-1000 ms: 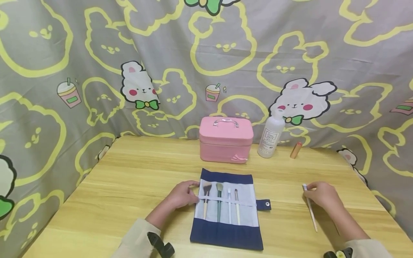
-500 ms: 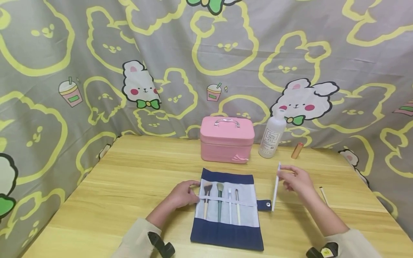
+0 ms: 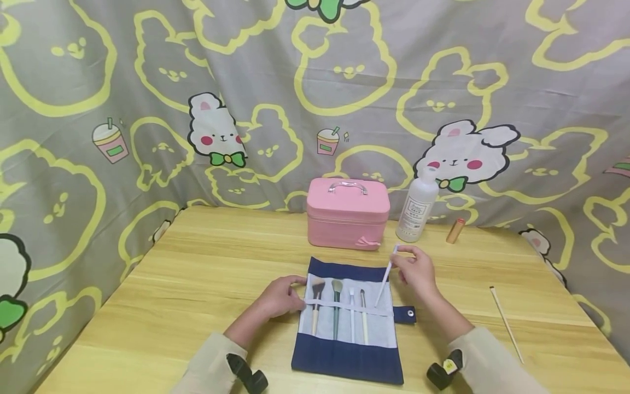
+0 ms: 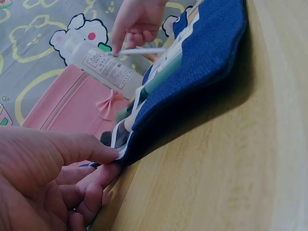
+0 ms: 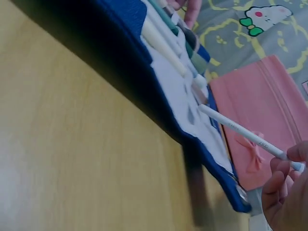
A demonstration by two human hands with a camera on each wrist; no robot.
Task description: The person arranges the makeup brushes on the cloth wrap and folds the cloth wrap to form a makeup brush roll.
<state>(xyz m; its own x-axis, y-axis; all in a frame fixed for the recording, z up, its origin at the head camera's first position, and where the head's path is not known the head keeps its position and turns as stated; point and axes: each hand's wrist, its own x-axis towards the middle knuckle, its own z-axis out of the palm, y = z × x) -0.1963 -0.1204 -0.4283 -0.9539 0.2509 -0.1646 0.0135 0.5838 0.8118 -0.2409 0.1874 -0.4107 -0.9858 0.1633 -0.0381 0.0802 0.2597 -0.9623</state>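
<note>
A navy brush roll (image 3: 346,363) lies unrolled on the table, its pale lining upward and a strap with a snap at its right. Several makeup brushes (image 3: 336,314) stand in a row under its white elastic band (image 3: 325,302). My left hand (image 3: 279,296) pinches the roll's left edge between thumb and finger, plainly seen in the left wrist view. In my right hand (image 3: 415,269) a slim white makeup brush (image 3: 385,279) is pinched near its upper end. It slants down, its lower tip over the lining near the band, right of the other brushes; whether it touches, I cannot tell.
Behind the roll stands a pink case (image 3: 347,214) with a silver handle. Beside it are a clear pump bottle (image 3: 417,207) and a small orange-gold tube (image 3: 455,230). Another thin brush (image 3: 507,324) lies on the table at the right. A patterned curtain (image 3: 266,71) hangs behind.
My right hand has lifted the white brush from the table at right and carried it left over the roll. The left hand keeps its place at the roll's left edge.
</note>
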